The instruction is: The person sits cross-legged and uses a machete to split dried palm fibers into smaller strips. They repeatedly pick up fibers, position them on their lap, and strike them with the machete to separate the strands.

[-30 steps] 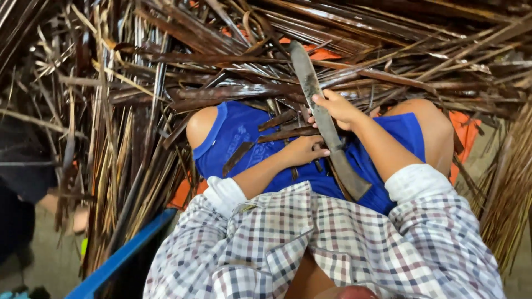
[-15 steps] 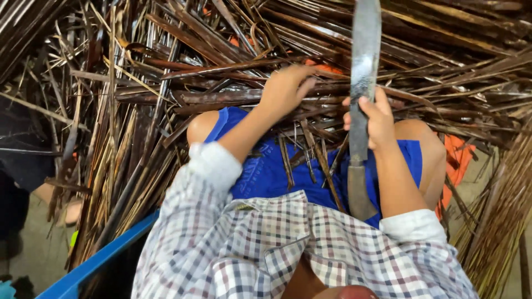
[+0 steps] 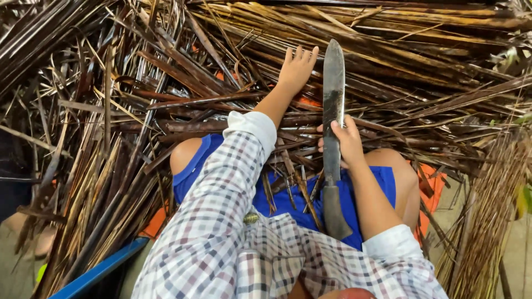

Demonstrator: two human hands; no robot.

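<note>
My right hand (image 3: 348, 143) grips a long dark knife (image 3: 333, 99) by the base of its blade, tip pointing away from me, its handle (image 3: 334, 213) lying over my blue shorts (image 3: 288, 200). My left hand (image 3: 297, 67) stretches forward with fingers spread, resting on the heap of dry brown leaf strips and stems (image 3: 183, 94). A few loose strips (image 3: 291, 177) lie across my lap between my knees. Both arms wear checked sleeves.
The brown strip pile surrounds my knees on all sides. A bundle of thin straw-coloured sticks (image 3: 485, 221) stands at the right. Orange material (image 3: 429, 191) shows under the pile by my right knee. A blue edge (image 3: 97, 271) runs at lower left.
My left hand has reached farther forward from my lap into the pile, fingers now spread. The knife swung from slanted to upright and stays in my right hand.
</note>
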